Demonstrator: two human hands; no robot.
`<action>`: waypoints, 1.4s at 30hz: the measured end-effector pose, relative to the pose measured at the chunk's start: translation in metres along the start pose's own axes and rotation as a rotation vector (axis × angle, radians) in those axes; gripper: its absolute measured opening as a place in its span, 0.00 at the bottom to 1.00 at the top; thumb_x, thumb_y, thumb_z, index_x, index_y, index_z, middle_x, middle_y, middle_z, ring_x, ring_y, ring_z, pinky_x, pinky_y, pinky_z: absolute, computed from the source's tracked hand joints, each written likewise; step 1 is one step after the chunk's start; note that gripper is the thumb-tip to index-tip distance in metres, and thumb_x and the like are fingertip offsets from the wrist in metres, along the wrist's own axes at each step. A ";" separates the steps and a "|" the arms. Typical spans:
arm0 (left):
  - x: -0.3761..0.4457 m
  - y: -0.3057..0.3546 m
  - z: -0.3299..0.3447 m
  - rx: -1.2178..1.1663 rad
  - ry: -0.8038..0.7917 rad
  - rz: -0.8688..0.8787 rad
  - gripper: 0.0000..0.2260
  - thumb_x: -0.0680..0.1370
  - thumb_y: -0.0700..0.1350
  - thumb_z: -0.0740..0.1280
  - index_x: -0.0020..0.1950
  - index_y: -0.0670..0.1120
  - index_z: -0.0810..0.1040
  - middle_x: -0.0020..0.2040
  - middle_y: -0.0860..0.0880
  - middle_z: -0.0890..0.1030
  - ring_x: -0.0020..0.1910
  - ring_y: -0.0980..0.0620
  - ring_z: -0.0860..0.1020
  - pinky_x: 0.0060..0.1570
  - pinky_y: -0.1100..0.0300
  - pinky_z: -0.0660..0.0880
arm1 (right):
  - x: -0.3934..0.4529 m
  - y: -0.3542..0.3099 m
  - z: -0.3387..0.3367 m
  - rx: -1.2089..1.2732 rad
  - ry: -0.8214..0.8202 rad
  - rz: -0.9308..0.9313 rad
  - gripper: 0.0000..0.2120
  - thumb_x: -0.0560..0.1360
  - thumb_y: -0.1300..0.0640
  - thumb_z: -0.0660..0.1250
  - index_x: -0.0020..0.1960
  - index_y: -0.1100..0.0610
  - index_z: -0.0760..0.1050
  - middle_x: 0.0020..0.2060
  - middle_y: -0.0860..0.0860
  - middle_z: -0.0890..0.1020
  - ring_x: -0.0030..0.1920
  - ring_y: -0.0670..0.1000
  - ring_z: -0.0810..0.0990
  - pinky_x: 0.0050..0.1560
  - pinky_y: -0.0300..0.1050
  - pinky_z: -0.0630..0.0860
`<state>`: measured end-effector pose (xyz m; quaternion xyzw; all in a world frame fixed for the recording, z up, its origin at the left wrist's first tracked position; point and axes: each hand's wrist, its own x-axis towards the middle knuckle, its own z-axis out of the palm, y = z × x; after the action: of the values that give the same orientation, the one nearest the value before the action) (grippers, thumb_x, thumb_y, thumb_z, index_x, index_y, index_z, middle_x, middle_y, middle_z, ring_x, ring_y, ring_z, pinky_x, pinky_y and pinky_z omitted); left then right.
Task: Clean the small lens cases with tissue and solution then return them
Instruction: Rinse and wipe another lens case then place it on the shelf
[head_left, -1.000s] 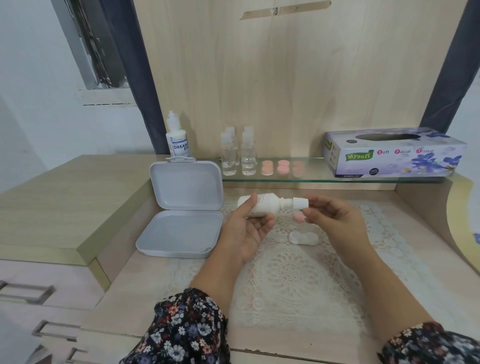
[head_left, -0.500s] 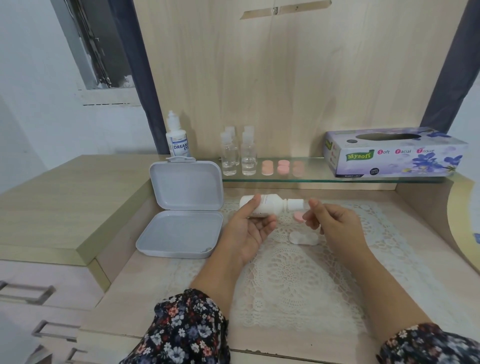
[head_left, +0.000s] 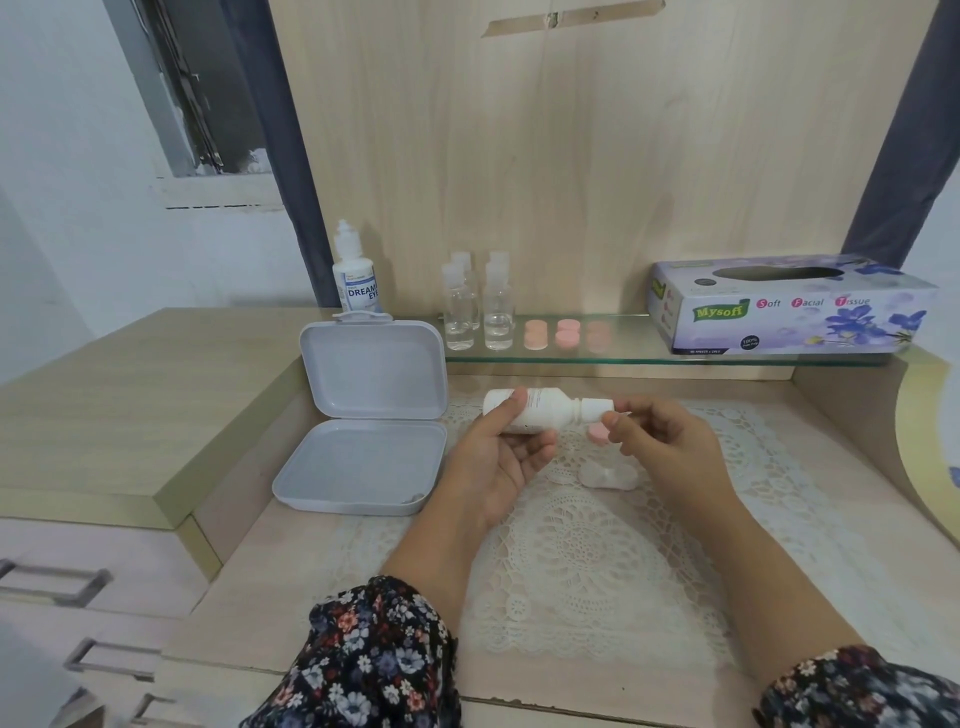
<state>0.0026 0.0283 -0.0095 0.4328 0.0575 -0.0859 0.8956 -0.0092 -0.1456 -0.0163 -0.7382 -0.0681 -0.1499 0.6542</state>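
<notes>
Both hands meet above the lace doily (head_left: 587, 551). Left hand (head_left: 498, 457) grasps a smooth white plastic solution bottle (head_left: 540, 408), held sideways with its nozzle toward the right hand (head_left: 660, 441), whose fingertips pinch the bottle's small white cap (head_left: 597, 409). A round pink lid (head_left: 597, 432) shows just below that cap, over the doily; whether it is held or lying there cannot be told. On the doily, between the hands, rests a clear, figure-eight lens case (head_left: 608, 475). Left of the doily lies an open grey hinged box (head_left: 363, 441) with rounded corners. Beyond the doily, a glass shelf (head_left: 623, 353) carries clear vials (head_left: 478, 306), pink lids (head_left: 566, 332) and a cardboard tissue box (head_left: 789, 306).
</notes>
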 end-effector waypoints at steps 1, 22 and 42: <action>0.001 0.000 -0.001 0.008 0.000 -0.002 0.15 0.76 0.46 0.69 0.58 0.38 0.75 0.38 0.42 0.81 0.32 0.50 0.79 0.31 0.60 0.79 | 0.000 0.000 0.000 0.000 0.006 0.004 0.05 0.74 0.57 0.71 0.47 0.47 0.80 0.33 0.44 0.84 0.33 0.38 0.77 0.43 0.40 0.73; 0.011 0.001 -0.009 0.162 0.103 0.188 0.14 0.73 0.40 0.72 0.53 0.42 0.70 0.48 0.42 0.78 0.37 0.50 0.77 0.35 0.60 0.73 | 0.011 0.006 -0.011 -0.016 0.086 0.123 0.07 0.78 0.52 0.65 0.48 0.52 0.81 0.40 0.50 0.84 0.38 0.48 0.77 0.39 0.41 0.70; 0.007 0.004 -0.007 -0.003 0.011 0.170 0.11 0.75 0.33 0.65 0.57 0.39 0.74 0.53 0.39 0.78 0.47 0.44 0.79 0.43 0.58 0.78 | 0.012 0.007 -0.011 -0.065 0.086 0.133 0.08 0.79 0.52 0.63 0.49 0.52 0.81 0.40 0.49 0.84 0.38 0.48 0.78 0.40 0.42 0.70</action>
<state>0.0103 0.0353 -0.0124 0.4353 0.0255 -0.0070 0.8999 0.0022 -0.1587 -0.0179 -0.7548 0.0142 -0.1395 0.6407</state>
